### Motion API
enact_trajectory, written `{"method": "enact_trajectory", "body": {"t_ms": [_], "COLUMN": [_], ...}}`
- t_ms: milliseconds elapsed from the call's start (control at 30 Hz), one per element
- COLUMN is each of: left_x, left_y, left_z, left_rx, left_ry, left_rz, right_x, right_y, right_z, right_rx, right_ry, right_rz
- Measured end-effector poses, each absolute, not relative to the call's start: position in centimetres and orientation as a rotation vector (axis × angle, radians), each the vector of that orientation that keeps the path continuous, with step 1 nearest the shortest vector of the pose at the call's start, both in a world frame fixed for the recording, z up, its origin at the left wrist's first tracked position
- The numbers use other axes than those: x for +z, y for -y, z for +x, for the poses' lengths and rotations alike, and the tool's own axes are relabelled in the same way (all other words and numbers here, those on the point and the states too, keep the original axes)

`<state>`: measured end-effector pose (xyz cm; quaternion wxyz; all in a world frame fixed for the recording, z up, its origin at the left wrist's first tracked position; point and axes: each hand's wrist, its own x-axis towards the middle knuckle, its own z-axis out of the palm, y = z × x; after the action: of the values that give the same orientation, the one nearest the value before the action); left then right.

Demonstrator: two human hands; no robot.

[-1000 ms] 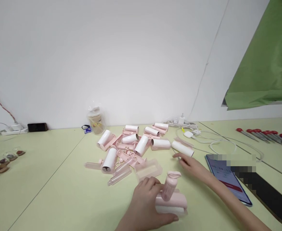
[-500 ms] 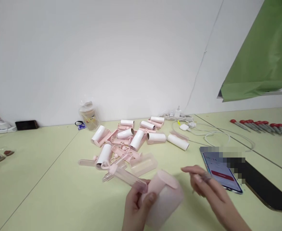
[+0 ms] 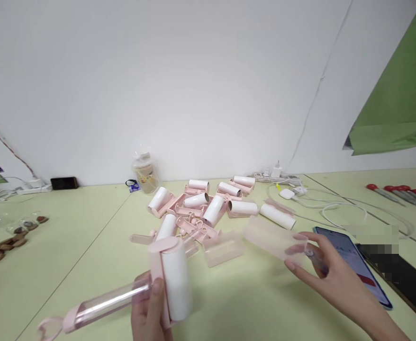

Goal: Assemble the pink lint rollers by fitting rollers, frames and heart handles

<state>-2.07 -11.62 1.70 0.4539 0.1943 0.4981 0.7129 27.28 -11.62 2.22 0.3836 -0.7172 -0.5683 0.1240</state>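
Note:
A pink lint roller (image 3: 174, 279) with a white paper roll is gripped in my left hand (image 3: 149, 303). Its clear handle points to the lower left and ends in a pink heart-shaped loop. At the right, my right hand (image 3: 321, 270) pinches the end of a translucent pink cover (image 3: 270, 237) between thumb and fingers, above the table. A similar translucent cover (image 3: 223, 248) lies between the hands. Behind them is a pile of white rolls (image 3: 214, 210) in pink holders, with small pink parts (image 3: 194, 226) among them.
A phone (image 3: 353, 263) and a dark flat object (image 3: 403, 284) lie right of my right hand. White cables (image 3: 332, 206) and red-topped tools (image 3: 403, 192) are behind. A bagged cup (image 3: 146, 175) stands near the wall; brown linked pieces (image 3: 4, 248) lie far left.
The translucent cover has come off the roller and is now in my right hand, baring the white roll. My left hand has moved left with the roller, and the view has shifted.

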Motion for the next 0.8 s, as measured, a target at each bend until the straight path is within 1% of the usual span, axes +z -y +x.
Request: {"method": "enact_trajectory", "body": {"t_ms": [133, 233, 333, 433, 467, 533, 600, 700, 800], "left_x": [1.8, 0.9, -0.4, -1.9, -2.3, -3.2, -4.1, -5.1, -5.7], "left_y": [12.3, 12.5, 12.3, 11.9, 11.7, 11.5, 11.3, 11.2, 11.3], "left_z": [-0.8, 0.0, 0.3, 0.8, 1.0, 1.5, 2.0, 2.4, 2.7], "left_rx": [1.539, 1.501, 1.561, 1.576, 1.542, 1.412, 1.269, 1.139, 1.074], "left_ry": [-1.194, -1.202, -1.196, -1.257, -1.269, -1.243, -1.169, -1.127, -1.156], "left_rz": [0.635, 0.893, 1.437, 2.119, 2.358, 2.748, 2.944, 2.96, 2.898], "right_x": [0.6, -0.5, -0.2, 1.3, 1.9, 3.0, 3.5, 3.2, 2.3], "right_y": [9.8, 9.5, 10.0, 11.1, 11.5, 12.1, 12.3, 12.0, 11.6], "right_z": [29.2, 29.5, 29.5, 28.7, 28.1, 26.5, 24.5, 21.9, 20.4], "right_rx": [0.245, 0.203, 0.129, 0.134, 0.214, 0.488, 0.774, 0.991, 1.076], "right_ry": [1.566, 1.588, 1.513, 1.437, 1.394, 1.273, 1.17, 1.144, 1.233], "right_rz": [-2.039, -2.102, -2.024, -1.72, -1.611, -1.374, -1.119, -0.915, -0.996]}}
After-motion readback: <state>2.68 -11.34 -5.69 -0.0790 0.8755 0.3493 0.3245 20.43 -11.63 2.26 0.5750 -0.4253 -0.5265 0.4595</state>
